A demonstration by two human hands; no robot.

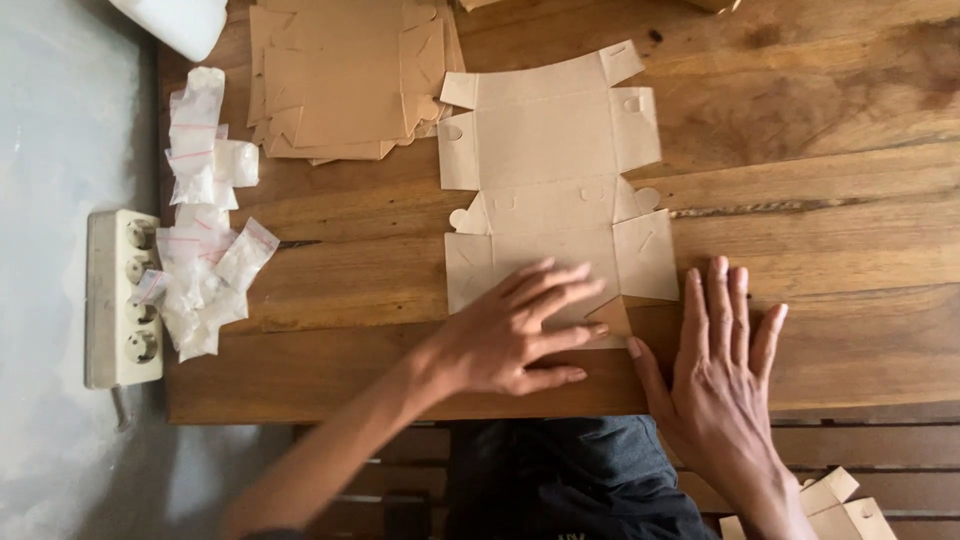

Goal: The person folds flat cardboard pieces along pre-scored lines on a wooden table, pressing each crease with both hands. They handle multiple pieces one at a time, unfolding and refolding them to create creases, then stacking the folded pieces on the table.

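A flat, die-cut brown cardboard box blank (550,180) lies unfolded on the wooden table (820,200). My left hand (515,330) presses flat on the blank's near panel, fingers spread and pointing right. My right hand (720,380) rests flat on the table just right of the blank's near corner. Its thumb touches a small flap that is folded up at that corner (615,318). Neither hand grips anything.
A stack of more flat brown blanks (345,75) sits at the far left of the table. Small clear plastic bags (205,220) are piled near the left edge. A white power strip (122,300) lies beyond that edge. Folded cardboard pieces (835,510) show at bottom right.
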